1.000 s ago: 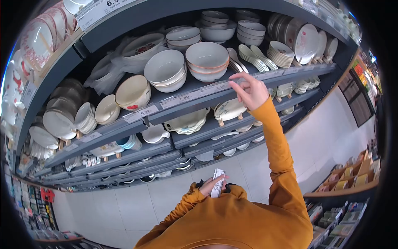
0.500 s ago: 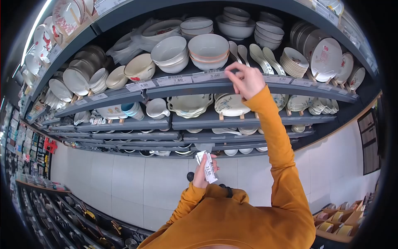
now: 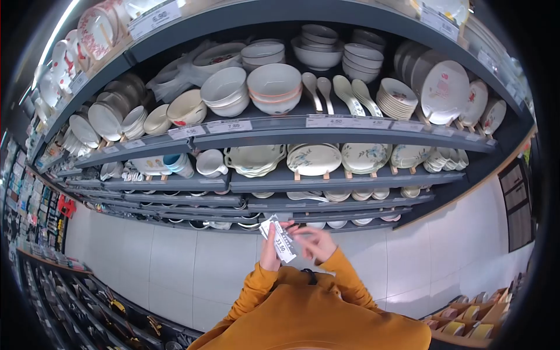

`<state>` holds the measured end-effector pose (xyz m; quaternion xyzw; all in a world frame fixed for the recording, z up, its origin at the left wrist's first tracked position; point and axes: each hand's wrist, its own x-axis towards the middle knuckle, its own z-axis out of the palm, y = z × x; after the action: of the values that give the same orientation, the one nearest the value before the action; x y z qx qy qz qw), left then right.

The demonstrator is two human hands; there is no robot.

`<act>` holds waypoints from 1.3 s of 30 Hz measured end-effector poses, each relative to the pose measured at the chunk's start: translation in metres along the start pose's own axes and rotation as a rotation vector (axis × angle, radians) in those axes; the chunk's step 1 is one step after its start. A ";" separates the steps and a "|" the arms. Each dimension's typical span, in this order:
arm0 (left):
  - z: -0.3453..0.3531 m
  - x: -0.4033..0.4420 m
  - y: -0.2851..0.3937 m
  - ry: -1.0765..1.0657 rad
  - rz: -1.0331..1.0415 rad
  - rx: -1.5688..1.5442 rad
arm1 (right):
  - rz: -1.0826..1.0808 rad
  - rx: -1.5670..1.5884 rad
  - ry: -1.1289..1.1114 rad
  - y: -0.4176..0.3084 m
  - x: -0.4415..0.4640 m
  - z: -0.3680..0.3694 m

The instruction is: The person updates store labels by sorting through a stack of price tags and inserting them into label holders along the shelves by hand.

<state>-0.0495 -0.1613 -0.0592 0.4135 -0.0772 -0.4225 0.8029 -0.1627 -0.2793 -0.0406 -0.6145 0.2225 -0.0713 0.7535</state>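
My left hand [image 3: 270, 252] is closed around a small bundle of white price labels [image 3: 280, 240], low in front of my chest. The top label reads 33.50. My right hand [image 3: 315, 243] is at the right edge of the bundle, with bent fingers that look pinched on a label there; its fingertips are slightly blurred. Beyond my hands rises a grey shelf unit [image 3: 274, 137] of crockery. On its upper shelf are bowls [image 3: 274, 87], spoons [image 3: 349, 96] and a stack of small dishes [image 3: 398, 98]. Price labels [image 3: 230, 126] line that shelf's front edge, with a gap below the bowls.
Oval plates [image 3: 314, 159] and a white mug [image 3: 210, 164] stand on the shelf below. Pale floor tiles [image 3: 169, 256] lie around me. Wooden bins [image 3: 472, 318] are at lower right, racks of utensils [image 3: 111, 303] at lower left.
My right hand has come down from the shelf edge to the labels in my left hand. The 3.50 label beside the 7.80 one is gone from the shelf edge.
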 end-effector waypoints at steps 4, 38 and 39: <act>-0.004 -0.003 -0.014 0.008 -0.094 0.041 | -0.375 -0.139 0.506 -0.086 0.001 -0.081; 0.029 -0.020 -0.087 -0.198 -0.461 0.211 | -0.002 0.322 0.307 0.068 -0.062 -0.066; 0.026 -0.017 -0.088 -0.218 -0.480 0.227 | 0.036 0.310 0.320 0.071 -0.066 -0.067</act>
<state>-0.1270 -0.1907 -0.1029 0.4593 -0.1098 -0.6309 0.6156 -0.2610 -0.2973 -0.1017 -0.4683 0.3365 -0.1877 0.7951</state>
